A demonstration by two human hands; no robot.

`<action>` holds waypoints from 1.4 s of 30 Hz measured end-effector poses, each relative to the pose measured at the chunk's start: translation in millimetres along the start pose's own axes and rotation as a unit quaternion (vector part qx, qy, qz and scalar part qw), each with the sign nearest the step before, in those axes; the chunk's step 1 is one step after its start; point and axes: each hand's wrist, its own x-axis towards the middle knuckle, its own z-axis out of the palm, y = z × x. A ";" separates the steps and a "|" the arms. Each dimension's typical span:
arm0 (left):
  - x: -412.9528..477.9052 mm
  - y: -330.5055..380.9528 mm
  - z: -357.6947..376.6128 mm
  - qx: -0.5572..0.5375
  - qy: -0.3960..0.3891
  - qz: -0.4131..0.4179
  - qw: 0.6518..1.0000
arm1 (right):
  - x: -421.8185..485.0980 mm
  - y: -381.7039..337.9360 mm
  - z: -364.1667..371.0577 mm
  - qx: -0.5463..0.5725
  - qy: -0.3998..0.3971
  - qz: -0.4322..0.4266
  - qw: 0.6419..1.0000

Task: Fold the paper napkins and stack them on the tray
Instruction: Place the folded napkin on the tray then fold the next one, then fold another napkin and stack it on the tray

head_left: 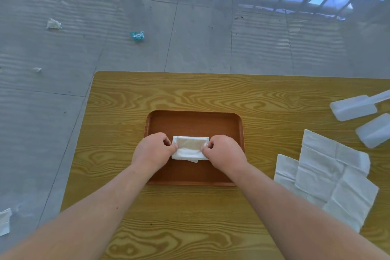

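While it lies over the brown tray (pixel 194 122), the white folded napkin (pixel 191 149) looks thin and rectangular. Left hand (pixel 153 151) and right hand (pixel 224 152) pinch its ends with curled fingers (pixel 168 140).

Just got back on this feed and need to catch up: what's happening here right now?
A person is holding a folded napkin over the brown tray. The left hand pinches its left end and the right hand pinches its right end. It is the only napkin at the tray. Several unfolded napkins lie overlapping on the wooden table to the right, waiting to be folded.
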 end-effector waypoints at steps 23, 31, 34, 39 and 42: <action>-75.6 220.1 119.5 0.129 -0.061 0.391 0.909 | -88.5 230.2 -98.2 0.110 0.238 0.073 0.962; -108.2 271.9 190.0 0.216 -0.120 0.486 0.838 | -126.0 312.8 -107.1 0.113 0.211 0.146 0.960; -114.2 283.1 208.7 0.228 -0.128 0.503 0.824 | -133.3 329.0 -105.4 0.110 0.206 0.153 0.960; -110.6 290.9 220.3 0.268 -0.127 0.508 0.808 | -136.3 343.1 -106.1 0.117 0.205 0.143 0.961; -105.5 287.8 221.7 0.290 -0.121 0.502 0.806 | -137.1 347.2 -104.3 0.113 0.195 0.128 0.966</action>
